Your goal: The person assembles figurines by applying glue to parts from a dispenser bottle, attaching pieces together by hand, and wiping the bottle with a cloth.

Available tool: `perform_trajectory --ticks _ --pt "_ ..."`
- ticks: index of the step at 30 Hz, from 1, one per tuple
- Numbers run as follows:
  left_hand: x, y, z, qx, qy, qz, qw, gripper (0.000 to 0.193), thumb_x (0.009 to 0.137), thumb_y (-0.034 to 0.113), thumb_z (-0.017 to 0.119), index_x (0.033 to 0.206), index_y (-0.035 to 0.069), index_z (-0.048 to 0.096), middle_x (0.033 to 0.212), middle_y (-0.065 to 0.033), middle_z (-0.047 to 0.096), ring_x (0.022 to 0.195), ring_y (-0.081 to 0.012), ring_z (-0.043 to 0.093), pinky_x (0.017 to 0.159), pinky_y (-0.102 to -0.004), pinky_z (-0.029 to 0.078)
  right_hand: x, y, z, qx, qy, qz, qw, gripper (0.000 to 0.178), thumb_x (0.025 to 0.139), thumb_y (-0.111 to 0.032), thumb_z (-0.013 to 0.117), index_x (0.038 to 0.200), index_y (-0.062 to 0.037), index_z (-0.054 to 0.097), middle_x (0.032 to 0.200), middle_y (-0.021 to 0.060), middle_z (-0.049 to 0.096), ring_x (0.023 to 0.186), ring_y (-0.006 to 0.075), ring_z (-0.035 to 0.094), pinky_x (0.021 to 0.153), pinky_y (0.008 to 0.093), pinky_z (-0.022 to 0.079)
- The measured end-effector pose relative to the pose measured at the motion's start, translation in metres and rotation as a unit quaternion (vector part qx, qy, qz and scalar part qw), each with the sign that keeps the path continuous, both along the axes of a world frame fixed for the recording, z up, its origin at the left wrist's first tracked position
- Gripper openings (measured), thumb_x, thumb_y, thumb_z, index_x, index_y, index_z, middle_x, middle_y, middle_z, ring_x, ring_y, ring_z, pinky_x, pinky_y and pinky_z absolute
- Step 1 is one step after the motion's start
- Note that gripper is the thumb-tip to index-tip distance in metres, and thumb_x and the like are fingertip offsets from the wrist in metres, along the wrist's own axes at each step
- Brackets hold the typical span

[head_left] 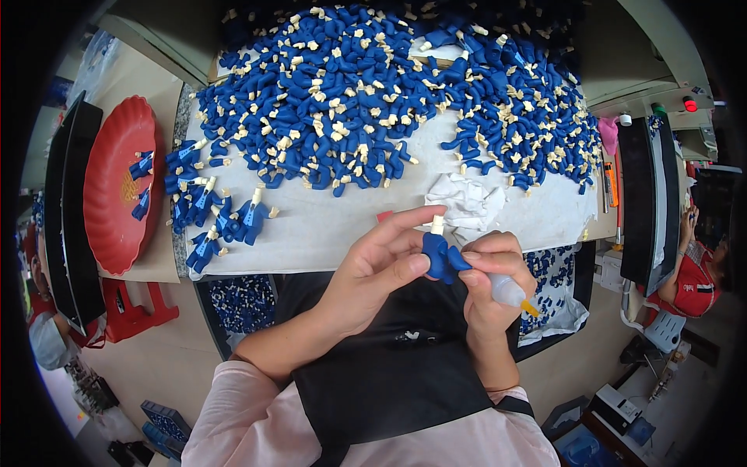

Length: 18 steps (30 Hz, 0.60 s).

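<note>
Between the fingers and thumb of my left hand (372, 268) is a blue toy figure body (435, 251) with a cream neck piece on top; the forefinger rests at that neck. My right hand (492, 300) pinches a small blue toy arm (457, 258) against the body's right side; whether the two are joined I cannot tell. Tucked in the same hand is a small translucent squeeze bottle (507, 293), its yellow tip pointing down and right. Both hands are above the near edge of the white-covered table (373, 206).
A large heap of blue toy arms with cream hands (319, 109) covers the back of the table. Several blue figures (206, 206) lie at left, beside a red scalloped tray (105, 233). Crumpled white tissue (467, 204) lies past my hands. A co-worker (692, 268) is at far right.
</note>
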<state>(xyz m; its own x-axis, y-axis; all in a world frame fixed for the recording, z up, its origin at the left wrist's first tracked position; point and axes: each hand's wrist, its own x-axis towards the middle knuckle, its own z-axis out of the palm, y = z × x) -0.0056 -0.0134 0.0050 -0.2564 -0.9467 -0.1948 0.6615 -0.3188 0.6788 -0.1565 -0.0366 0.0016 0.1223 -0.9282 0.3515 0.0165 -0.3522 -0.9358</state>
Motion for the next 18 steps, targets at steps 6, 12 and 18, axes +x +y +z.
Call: perform_trajectory --ticks 6,12,18 --pt "0.001 0.0 -0.001 -0.018 -0.003 -0.005 1.0 0.043 0.085 0.011 0.05 0.125 0.005 0.035 0.094 -0.0051 0.054 0.087 -0.0099 0.05 0.078 -0.0231 0.039 0.002 0.0 -0.004 -0.007 -0.003 0.0 1.0 0.018 0.064 -0.006 0.07 0.08 -0.0022 0.063 0.074 0.0091 0.054 0.063 0.0144 0.051 0.057 0.0224 0.039" --pt "0.003 0.0 -0.003 -0.024 -0.01 -0.009 1.0 0.042 0.084 0.008 0.05 0.124 0.005 0.036 0.094 -0.0048 0.054 0.088 -0.0101 0.05 0.08 -0.0236 0.039 0.003 0.0 -0.006 -0.024 0.006 -0.001 1.0 0.018 0.064 -0.006 0.07 0.08 -0.0016 0.062 0.074 0.0096 0.054 0.063 0.0149 0.051 0.057 0.0227 0.04" --pt "0.006 0.001 -0.002 -0.034 -0.023 -0.009 0.999 0.043 0.084 0.005 0.05 0.124 0.004 0.037 0.096 -0.0044 0.054 0.09 -0.01 0.05 0.081 -0.0232 0.039 0.004 -0.001 0.005 -0.062 0.065 0.004 0.996 0.021 0.061 0.001 0.07 0.081 -0.0014 0.062 0.072 0.0097 0.056 0.061 0.016 0.052 0.055 0.0236 0.041"
